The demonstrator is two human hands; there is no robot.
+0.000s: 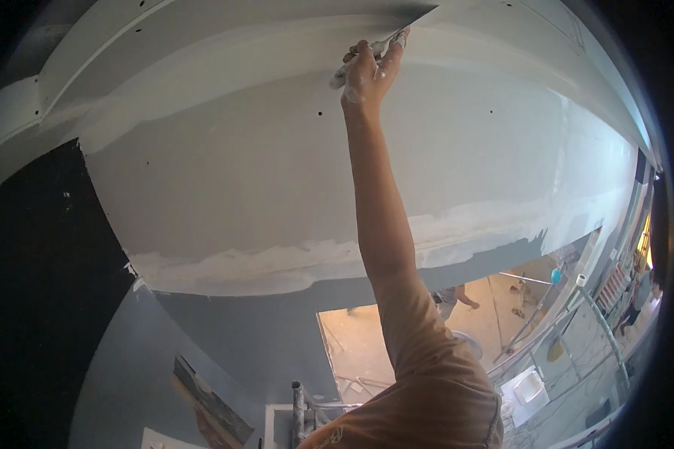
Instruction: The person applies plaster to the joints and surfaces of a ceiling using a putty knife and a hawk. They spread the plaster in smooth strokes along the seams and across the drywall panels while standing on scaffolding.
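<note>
My right hand [371, 71] is raised to the top middle, whitened with compound and closed on the handle of a putty knife [410, 21], whose wide dark blade lies at the pale ceiling board [449, 127]. Bands of white compound [202, 266] run along the board. At the lower left my left hand [210, 430] holds a long flat metal tool [210, 393], probably a wide blade or trowel, seen from above; its fingers are partly hidden under it.
Scaffold rails [603, 329] stand at the right, with a white container [528, 385] below and another rail [299, 408] at bottom middle. A person [457, 298] is below, another [636, 295] at far right. A dark panel [37, 284] fills the left, beside grey wall [225, 329].
</note>
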